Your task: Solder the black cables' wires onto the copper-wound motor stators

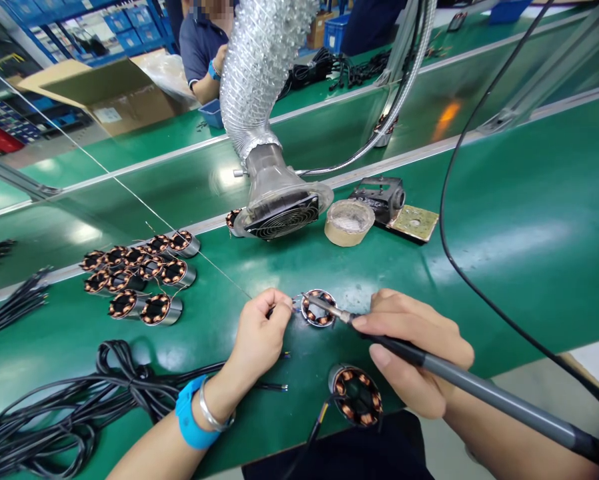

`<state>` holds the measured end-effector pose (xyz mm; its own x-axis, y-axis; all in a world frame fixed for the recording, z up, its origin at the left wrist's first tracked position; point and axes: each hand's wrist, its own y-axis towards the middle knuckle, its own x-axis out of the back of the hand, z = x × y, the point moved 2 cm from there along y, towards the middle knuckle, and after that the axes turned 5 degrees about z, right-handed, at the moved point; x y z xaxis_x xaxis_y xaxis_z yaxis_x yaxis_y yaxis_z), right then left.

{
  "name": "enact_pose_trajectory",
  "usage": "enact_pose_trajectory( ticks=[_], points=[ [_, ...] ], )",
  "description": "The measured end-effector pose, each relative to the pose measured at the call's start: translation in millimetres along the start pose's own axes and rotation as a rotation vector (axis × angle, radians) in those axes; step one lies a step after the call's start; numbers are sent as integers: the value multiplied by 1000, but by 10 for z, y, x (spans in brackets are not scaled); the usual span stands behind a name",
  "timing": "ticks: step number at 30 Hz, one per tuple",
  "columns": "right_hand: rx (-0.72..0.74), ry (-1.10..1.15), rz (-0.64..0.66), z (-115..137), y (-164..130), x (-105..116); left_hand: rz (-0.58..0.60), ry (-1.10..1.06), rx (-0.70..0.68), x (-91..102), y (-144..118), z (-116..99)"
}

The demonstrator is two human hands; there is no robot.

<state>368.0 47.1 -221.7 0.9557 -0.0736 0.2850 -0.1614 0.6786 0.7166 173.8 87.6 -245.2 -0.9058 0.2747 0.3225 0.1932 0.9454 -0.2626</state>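
At a green workbench (509,227), we lean in over a small copper-wound ring (318,321) that lies between our two hands, near the middle of the bench. Our left hand (259,330) has thumb and forefinger pinched together on thin wires (295,303), their ends poking out toward the ring's left edge. Our right hand (419,350) grips a soldering iron (454,379) like a pen, its metal tip reaching across the ring to the far left rim; whether tip and wires touch, we cannot tell. A blue band (192,417) and a silver bangle (210,408) circle our left wrist. Close to the bench's near edge, just below the right hand, sits a second wound ring (357,395) with a dark cable (312,433) running from it. To our left, a cluster of similar rings (157,309) stands in rows, with looped black cables (124,387) spread in front of them. Beyond our hands hangs a fan (287,217) on a silver hose (254,73); to its right are a pale round tub (348,237) and a black metal holder (379,197) with a yellowish pad (414,222). Across the bench, behind an open cardboard box (129,103), we see another person (197,53) in a dark shirt, one forearm raised beside the hose.
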Motion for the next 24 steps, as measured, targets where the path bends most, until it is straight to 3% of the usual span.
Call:
enact_pose_trajectory(
  ticks=[18, 24],
  points=[
    [55, 2, -49, -49, -5, -17, 0, -24, -23, 4, -9, 27],
    [24, -41, -52, -166, -20, -110, 105, -77, -10, 9, -21, 42]
  ],
)
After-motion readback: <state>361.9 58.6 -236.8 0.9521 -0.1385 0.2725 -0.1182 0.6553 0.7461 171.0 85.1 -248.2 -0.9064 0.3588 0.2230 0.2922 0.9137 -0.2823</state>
